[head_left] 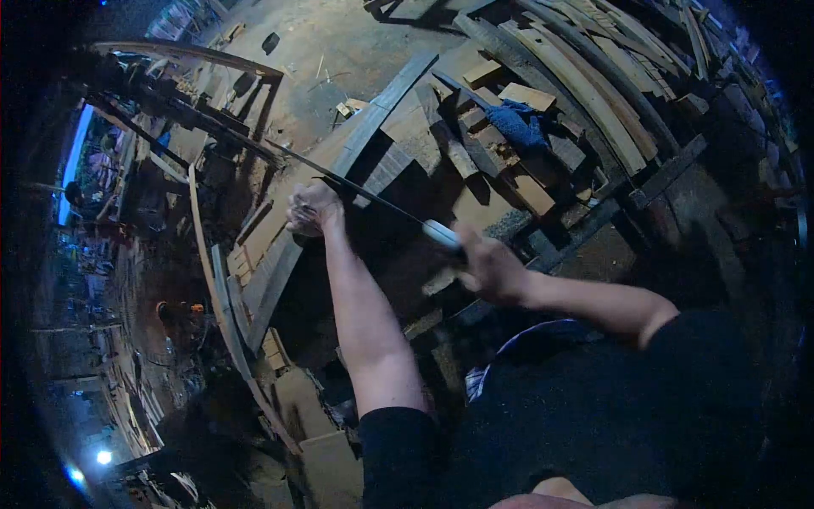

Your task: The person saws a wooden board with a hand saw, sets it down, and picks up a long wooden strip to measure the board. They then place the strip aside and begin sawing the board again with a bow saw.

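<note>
Long-bladed tool [373,194] crossed the board [381,106]; your right hand [492,270] clasped its handle [442,234].
Your left hand [314,208] was at the board, grip too dim to tell; slack pressure risked the board shifting.

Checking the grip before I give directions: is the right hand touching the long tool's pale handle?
Touching. The head view shows it: the pale handle runs straight into the right hand, which closes over its near end.

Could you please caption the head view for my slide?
Right hand grips a white-handled handsaw; left hand rests on a wooden plank.
</note>
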### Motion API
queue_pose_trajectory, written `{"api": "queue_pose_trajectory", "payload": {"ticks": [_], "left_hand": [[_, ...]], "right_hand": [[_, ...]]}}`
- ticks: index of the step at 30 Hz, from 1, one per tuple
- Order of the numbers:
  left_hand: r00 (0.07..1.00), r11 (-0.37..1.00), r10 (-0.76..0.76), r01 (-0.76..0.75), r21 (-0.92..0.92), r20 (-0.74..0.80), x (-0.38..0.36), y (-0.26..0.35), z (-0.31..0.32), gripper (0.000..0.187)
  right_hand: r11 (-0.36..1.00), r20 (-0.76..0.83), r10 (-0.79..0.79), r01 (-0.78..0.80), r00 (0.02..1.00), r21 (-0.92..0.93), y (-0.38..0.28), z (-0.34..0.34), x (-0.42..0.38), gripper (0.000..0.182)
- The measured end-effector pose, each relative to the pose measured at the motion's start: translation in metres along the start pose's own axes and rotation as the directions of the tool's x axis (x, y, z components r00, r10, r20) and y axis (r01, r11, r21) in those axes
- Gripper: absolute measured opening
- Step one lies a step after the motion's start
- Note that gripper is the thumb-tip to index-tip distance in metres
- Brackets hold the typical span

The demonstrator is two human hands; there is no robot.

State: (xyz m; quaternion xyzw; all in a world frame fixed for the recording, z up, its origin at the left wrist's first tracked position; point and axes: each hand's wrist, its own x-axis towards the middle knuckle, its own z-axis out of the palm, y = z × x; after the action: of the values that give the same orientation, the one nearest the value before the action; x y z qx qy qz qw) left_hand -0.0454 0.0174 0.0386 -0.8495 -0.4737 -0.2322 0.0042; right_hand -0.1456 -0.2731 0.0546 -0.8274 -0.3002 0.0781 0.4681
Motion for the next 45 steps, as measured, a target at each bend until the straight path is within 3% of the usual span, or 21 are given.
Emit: {"api": "queue_pose_trajectory", "payload": {"ticks": [2, 4, 6, 7, 10, 14, 16, 18, 20, 22, 24, 25, 27, 29, 30, 32, 35, 36, 37, 42, 45], "left_hand": [[0.997, 0.999, 0.044, -0.043, 0.014, -0.068, -0.001, -0.002, 0.002, 0.028], [1.0, 0.998, 0.014, -0.015, 0.064, 0.011, 0.005, -0.016, 0.035, 0.027], [0.972, 0.99, 0.142, -0.14, 0.026, -0.187, 0.017, -0.037, 0.084, 0.025], [0.993, 0.993, 0.074, -0.082, -0.087, -0.09, 0.019, -0.022, 0.054, 0.025], [0.999, 0.998, 0.007, -0.009, -0.06, -0.042, 0.023, -0.019, 0.053, 0.026], [1.0, 1.0, 0.006, -0.006, 0.021, -0.01, -0.002, 0.004, -0.01, 0.029], [0.999, 1.0, 0.004, -0.003, 0.016, -0.043, 0.002, -0.002, 0.006, 0.028], [0.995, 0.999, -0.03, 0.029, 0.016, 0.097, 0.015, -0.011, 0.029, 0.027], [0.998, 1.0, 0.025, -0.025, 0.013, -0.056, 0.008, -0.005, 0.014, 0.027], [0.998, 0.997, 0.024, -0.02, -0.068, 0.065, 0.03, -0.025, 0.057, 0.026], [1.0, 1.0, -0.024, 0.024, -0.007, -0.006, 0.007, -0.001, 0.007, 0.027], [0.999, 1.0, -0.025, 0.025, -0.002, -0.029, 0.003, 0.001, 0.002, 0.028], [0.998, 0.999, -0.044, 0.044, 0.003, -0.035, 0.0, 0.003, 0.0, 0.028], [0.993, 1.0, 0.026, -0.025, 0.009, -0.119, -0.001, 0.0, 0.001, 0.029], [0.994, 0.999, 0.031, -0.029, 0.021, -0.107, -0.004, -0.005, 0.004, 0.029], [0.997, 0.997, 0.076, -0.076, 0.003, 0.019, 0.0, -0.004, 0.0, 0.029], [0.996, 0.998, 0.061, -0.062, -0.004, -0.067, 0.005, -0.008, 0.016, 0.028], [0.99, 0.998, 0.066, -0.067, -0.005, -0.121, 0.008, -0.011, 0.021, 0.027], [1.0, 0.999, -0.018, 0.019, 0.048, -0.022, 0.008, -0.004, 0.014, 0.028], [0.994, 0.998, -0.049, 0.046, 0.034, 0.094, 0.022, -0.016, 0.046, 0.028], [0.999, 1.0, 0.026, -0.026, 0.004, 0.044, 0.015, -0.016, 0.05, 0.025]], "right_hand": [[1.0, 0.02, -0.011, 0.011, 1.0, 0.022, 0.01, -0.005, -0.019, 0.055], [0.996, -0.063, -0.079, 0.08, 0.995, 0.027, 0.008, -0.002, -0.016, 0.056], [0.997, -0.021, -0.063, 0.063, 0.998, -0.036, -0.007, 0.014, 0.041, 0.047], [0.998, 0.025, -0.051, 0.052, 0.998, -0.024, -0.009, 0.023, 0.065, 0.044], [0.996, 0.003, -0.029, 0.029, 1.0, -0.08, -0.015, 0.032, 0.081, 0.044], [0.998, -0.025, -0.065, 0.065, 0.998, -0.011, 0.009, -0.002, -0.011, 0.049], [0.997, 0.002, -0.057, 0.057, 0.998, 0.054, 0.011, -0.004, -0.026, 0.051], [0.997, -0.014, -0.062, 0.062, 0.998, -0.045, 0.003, 0.003, -0.008, 0.05], [0.995, -0.002, -0.078, 0.077, 0.997, -0.066, -0.004, 0.025, 0.052, 0.05], [0.993, 0.014, -0.084, 0.085, 0.996, -0.079, -0.007, 0.034, 0.075, 0.053], [0.998, 0.036, -0.043, 0.045, 0.998, -0.04, -0.015, 0.029, 0.075, 0.05], [1.0, 0.017, -0.027, 0.027, 1.0, 0.004, -0.017, 0.017, 0.053, 0.046], [0.981, -0.084, -0.196, 0.195, 0.977, -0.016, 0.009, 0.01, 0.003, 0.045], [0.993, -0.014, -0.115, 0.114, 0.993, -0.018, 0.01, -0.003, -0.021, 0.053], [0.999, 0.025, -0.029, 0.03, 0.999, -0.019, 0.006, -0.007, -0.029, 0.06], [0.999, 0.047, 0.001, 0.001, 0.999, -0.049, -0.009, 0.002, 0.01, 0.049], [0.99, 0.049, -0.052, 0.058, 0.997, -0.129, -0.015, 0.036, 0.083, 0.039], [0.991, 0.043, -0.059, 0.064, 0.997, -0.12, -0.016, 0.038, 0.082, 0.039], [0.995, 0.02, -0.057, 0.058, 0.998, -0.087, -0.016, 0.037, 0.078, 0.04], [0.995, 0.002, -0.076, 0.076, 0.997, -0.057, 0.015, 0.003, -0.014, 0.047], [0.997, 0.019, -0.043, 0.044, 0.999, -0.063, 0.01, 0.002, -0.009, 0.05]]}}
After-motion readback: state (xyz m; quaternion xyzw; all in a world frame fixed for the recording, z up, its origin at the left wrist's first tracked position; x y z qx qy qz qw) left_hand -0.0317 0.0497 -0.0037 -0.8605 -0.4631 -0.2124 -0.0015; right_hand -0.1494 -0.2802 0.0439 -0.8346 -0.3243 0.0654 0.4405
